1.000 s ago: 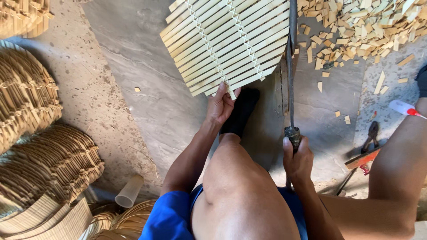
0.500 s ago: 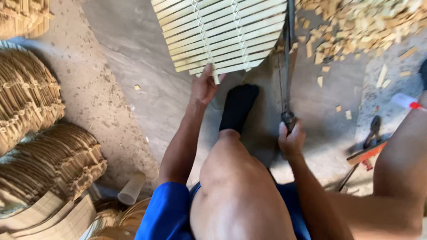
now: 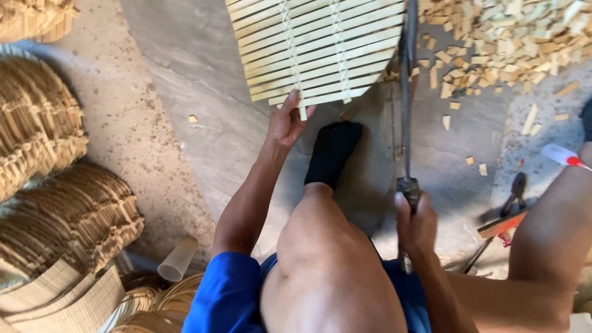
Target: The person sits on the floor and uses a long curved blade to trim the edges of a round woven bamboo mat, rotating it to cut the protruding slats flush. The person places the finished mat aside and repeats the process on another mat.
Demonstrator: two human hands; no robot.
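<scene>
Two hands at work over a concrete floor (image 3: 185, 92): left hand (image 3: 287, 123) pinching the near edge of a slatted bamboo mat (image 3: 314, 49), right hand (image 3: 416, 225) wrapped tight around the handle of a long blade (image 3: 407, 92) at the mat's right side. Offcuts (image 3: 505, 37) heaped beyond; finished mats (image 3: 68, 216) stacked at left.

I see my left hand (image 3: 285, 123) gripping the near edge of a pale woven bamboo-slat mat (image 3: 317, 49); my right hand (image 3: 414, 223) closed around a long dark-bladed knife (image 3: 407, 92) beside the mat's right edge, above the concrete floor (image 3: 197, 92).
</scene>
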